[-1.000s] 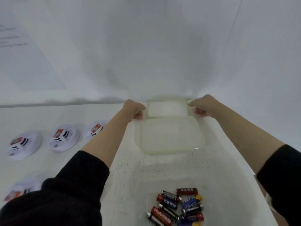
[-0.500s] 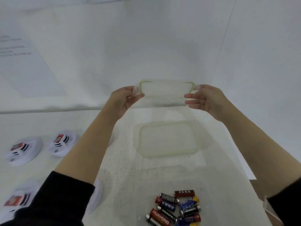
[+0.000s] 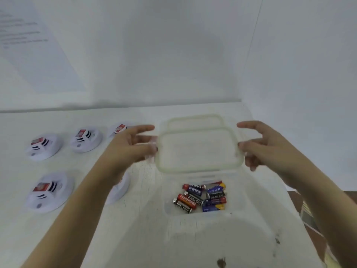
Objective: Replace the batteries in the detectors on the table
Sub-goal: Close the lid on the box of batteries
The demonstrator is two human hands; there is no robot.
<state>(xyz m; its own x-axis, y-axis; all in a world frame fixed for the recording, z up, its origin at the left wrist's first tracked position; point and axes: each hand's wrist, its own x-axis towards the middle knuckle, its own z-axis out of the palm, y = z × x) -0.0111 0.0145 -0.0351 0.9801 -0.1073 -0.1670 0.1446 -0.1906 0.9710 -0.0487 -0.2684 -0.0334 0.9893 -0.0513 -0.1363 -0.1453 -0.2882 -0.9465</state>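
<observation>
Both my hands hold a clear lid (image 3: pixel 199 151) with a pale green seal, level, just above the far side of a clear plastic box (image 3: pixel 167 206). My left hand (image 3: pixel 131 147) pinches the lid's left tab and my right hand (image 3: pixel 264 147) pinches its right edge. Several loose batteries (image 3: pixel 201 196) in red, blue and black lie in the box. White round detectors with their red-labelled battery bays showing sit to the left: three in a far row (image 3: pixel 43 147) (image 3: pixel 86 139) (image 3: pixel 119 128), one nearer (image 3: pixel 48 190), and one (image 3: pixel 120 188) half hidden behind my left forearm.
A second clear lid (image 3: pixel 193 119) lies flat on the white table (image 3: pixel 146 238) behind the held one. White walls close off the back and right. The table's right edge (image 3: pixel 295 209) runs beside brown floor. A printed sheet (image 3: pixel 29 41) hangs on the left wall.
My hands lifted the lid from the far side of the table, then brought it down and toward me over the battery box. The view tilted down, bringing more detectors into sight.
</observation>
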